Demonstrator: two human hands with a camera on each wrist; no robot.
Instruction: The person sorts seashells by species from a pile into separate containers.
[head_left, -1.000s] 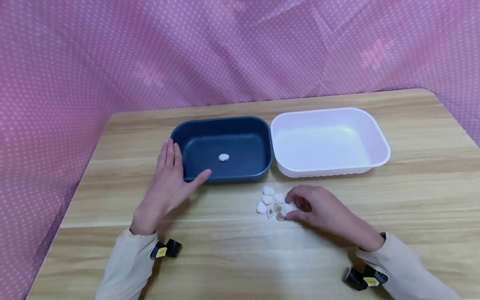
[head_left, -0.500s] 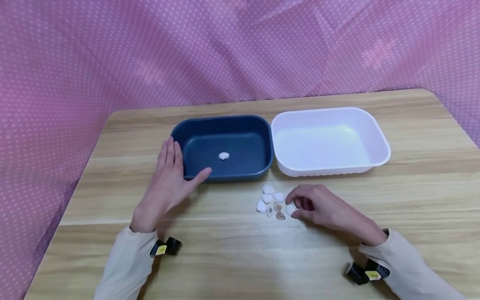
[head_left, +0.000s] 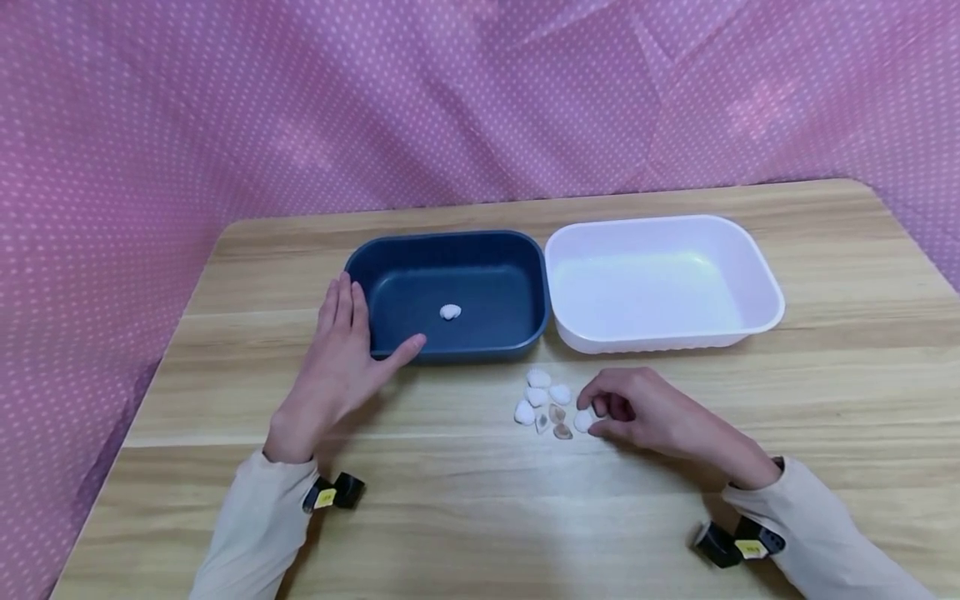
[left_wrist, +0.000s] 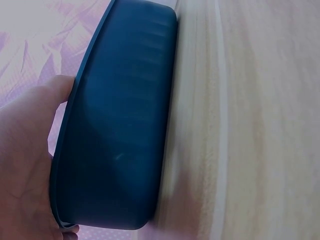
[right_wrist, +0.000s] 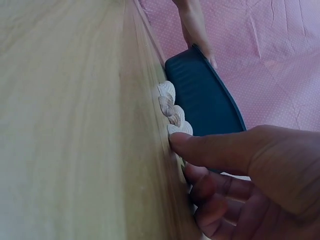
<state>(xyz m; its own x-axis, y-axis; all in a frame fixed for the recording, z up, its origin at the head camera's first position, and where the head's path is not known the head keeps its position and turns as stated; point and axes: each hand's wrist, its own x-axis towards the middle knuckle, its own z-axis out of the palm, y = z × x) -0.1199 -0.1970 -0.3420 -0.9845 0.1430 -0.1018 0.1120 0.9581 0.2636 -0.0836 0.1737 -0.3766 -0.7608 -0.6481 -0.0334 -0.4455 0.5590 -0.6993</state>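
In the head view my left hand (head_left: pixel 337 358) rests at the near left corner of a dark blue basin (head_left: pixel 480 353). Its fingers lie straight along the left rim and its thumb reaches over the front rim. One white seashell (head_left: pixel 450 312) lies inside this basin. On the table, my right hand (head_left: pixel 645 410) has thumb and index finger curled about the edges of a white seashell (head_left: pixel 583 421). Just left of it lies a small group of other seashells, several white (head_left: pixel 525 412) and a few brownish (head_left: pixel 562 432). The right wrist view shows the thumb (right_wrist: pixel 215 150) against the shell.
A white basin (head_left: pixel 667 340) stands to the right of the blue one, their rims side by side. Both sit on a wood-grain table (head_left: pixel 480 517). A pink dotted cloth (head_left: pixel 480 108) hangs behind the table and along its left side.
My right hand has shifted slightly right, and the white seashell at its fingertips has slid a little away from the group. The left hand stays at the blue basin.
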